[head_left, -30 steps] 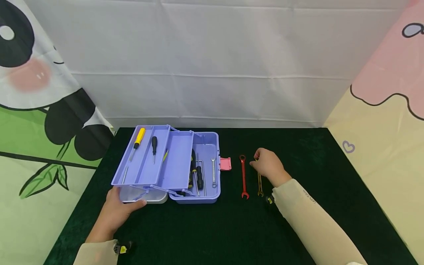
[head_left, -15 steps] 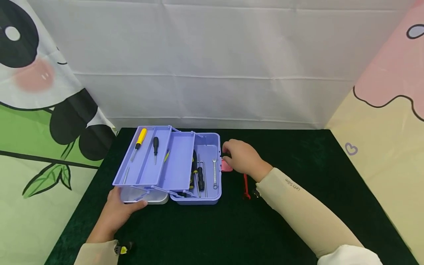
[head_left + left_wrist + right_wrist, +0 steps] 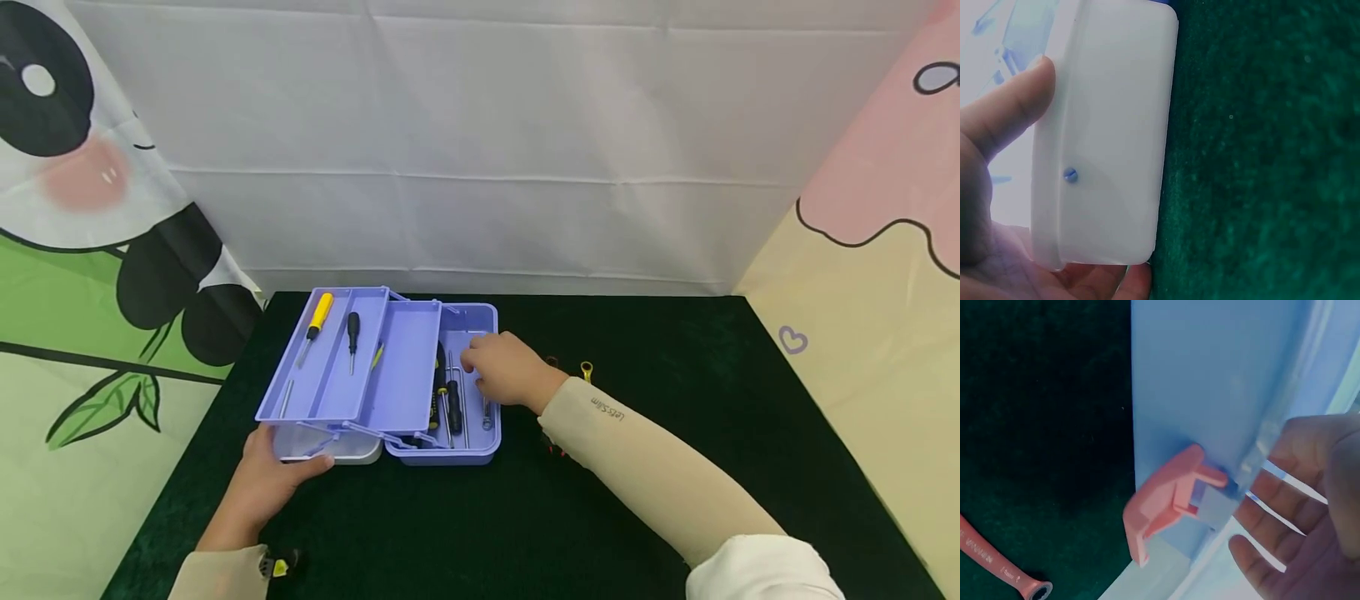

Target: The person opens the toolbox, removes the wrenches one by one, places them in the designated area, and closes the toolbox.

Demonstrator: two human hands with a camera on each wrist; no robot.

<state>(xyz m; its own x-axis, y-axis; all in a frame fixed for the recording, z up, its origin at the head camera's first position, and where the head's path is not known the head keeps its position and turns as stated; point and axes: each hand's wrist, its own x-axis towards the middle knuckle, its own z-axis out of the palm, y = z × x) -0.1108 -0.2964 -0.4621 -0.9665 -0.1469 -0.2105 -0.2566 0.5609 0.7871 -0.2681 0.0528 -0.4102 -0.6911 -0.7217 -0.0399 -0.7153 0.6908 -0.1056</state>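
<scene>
My left hand (image 3: pixel 258 483) grips the whitish lid (image 3: pixel 1110 137) of an opened purple toolbox (image 3: pixel 442 457), the thumb over its rim and fingers at its side. My right hand (image 3: pixel 513 367) reaches over the box's right wall into the lower compartment, fingers loosely bent. The right wrist view shows nothing between its thumb and fingers. Below it lies a silver wrench (image 3: pixel 487 417), partly covered by the hand. Nearby in the compartment are a black-handled screwdriver (image 3: pixel 453 407) and a hex key (image 3: pixel 464 417).
Fanned-out trays (image 3: pixel 401 358) carry a yellow-handled screwdriver (image 3: pixel 321 310) and a small black screwdriver (image 3: pixel 353 329). A pink latch (image 3: pixel 1160 494) juts from the box's right side. Right of it, a red wrench (image 3: pixel 997 565) and a gold wrench (image 3: pixel 587 369) lie on the green cloth, partly behind my right arm.
My right hand has moved left from the gold wrench, past the pink latch, into the toolbox. The gold wrench stays on the cloth. My left hand keeps its hold on the lid.
</scene>
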